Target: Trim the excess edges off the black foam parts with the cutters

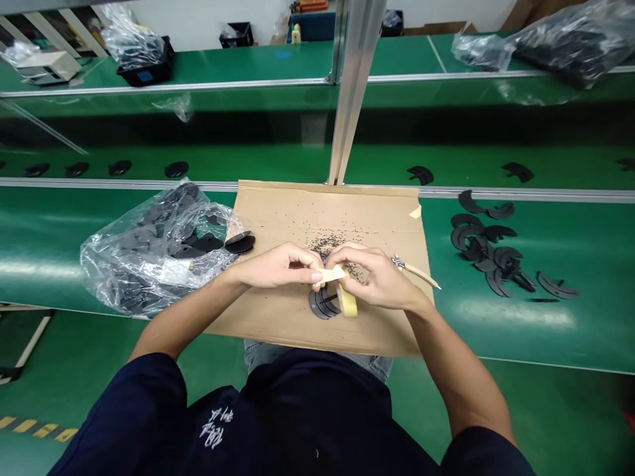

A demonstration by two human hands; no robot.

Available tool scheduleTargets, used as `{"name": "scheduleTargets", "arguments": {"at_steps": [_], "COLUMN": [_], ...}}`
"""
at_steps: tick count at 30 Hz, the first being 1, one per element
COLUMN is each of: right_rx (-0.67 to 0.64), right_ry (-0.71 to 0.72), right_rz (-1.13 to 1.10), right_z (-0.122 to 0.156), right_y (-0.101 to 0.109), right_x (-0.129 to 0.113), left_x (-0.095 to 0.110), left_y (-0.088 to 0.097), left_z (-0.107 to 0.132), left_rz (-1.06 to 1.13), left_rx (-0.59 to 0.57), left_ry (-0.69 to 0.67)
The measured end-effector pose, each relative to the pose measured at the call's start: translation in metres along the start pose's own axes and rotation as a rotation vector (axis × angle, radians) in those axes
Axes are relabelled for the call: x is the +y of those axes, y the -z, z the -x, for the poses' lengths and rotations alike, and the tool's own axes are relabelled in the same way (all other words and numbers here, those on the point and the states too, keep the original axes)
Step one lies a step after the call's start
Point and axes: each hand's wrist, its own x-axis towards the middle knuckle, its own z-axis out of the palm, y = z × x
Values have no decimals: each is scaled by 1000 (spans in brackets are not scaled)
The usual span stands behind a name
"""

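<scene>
My left hand (284, 266) pinches the end of a pale strip of tape (331, 274) between thumb and fingers. A roll of yellowish masking tape (349, 304) hangs from my right hand (381, 276), whose fingers are closed on it and on the strip. Just under both hands, a black curved plastic part (320, 305) lies on the cardboard sheet (278, 211), partly hidden by the roll. Tiny black bits (325, 243) are scattered beyond my fingers. To the right of my right hand is a small hand tool with pale handles (419, 272).
A clear plastic bag (114, 254) of black parts stands on the left, with dark discs (241, 243) at its mouth. Loose curved black parts (489, 254) are piled on the right. Behind, a green conveyor belt (292, 162) carries spaced black parts; a metal post (354, 92) rises centrally.
</scene>
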Motion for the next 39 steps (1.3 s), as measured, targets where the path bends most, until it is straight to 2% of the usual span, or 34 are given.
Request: {"name": "scheduleTargets", "arguments": {"at_steps": [3,5,7,10,12,15,17,19,22,26,29,33,36,39], "right_rx": [-157,-214,-215,-152,-69,166,311,403,501,551,581,700,658,660], "right_ry": [-98,-143,-209,-265,-204,-43,62,165,271,288,273,91,19,43], "right_rz": [-333,-482,-481,-224,-10,340,581,764,907,853,673,275,26,-63], "right_z": [-3,-5,-7,-7,-7,-5,-4,-5,-6,-2,3,-3,-15,-24], "right_y": [1,-1,-3,-6,-9,-16,-22,-27,-36,-50,-59,-62,-58,-55], "right_x": [2,4,4,-1,-6,-14,-17,-20,-23,-27,-25,-18,-14,-12], "left_x": [6,12,19,26,26,20,16,12,7,2,2,2,-2,-9], "left_y": [10,14,18,20,18,10,4,-1,-5,-3,-1,-2,-7,-13], "left_z": [4,6,7,11,14,19,19,18,14,10,8,4,-1,-5], "left_rz": [-89,-164,-250,-496,-765,-1165,-1343,-1437,-1411,-1291,-1151,-840,-664,-551], "left_rx": [-137,-187,-225,-232,-156,60,208,344,505,620,665,729,774,791], "left_ry": [46,57,57,5,-56,-122,-173,-275,-449,-543,-588,-596,-623,-664]}}
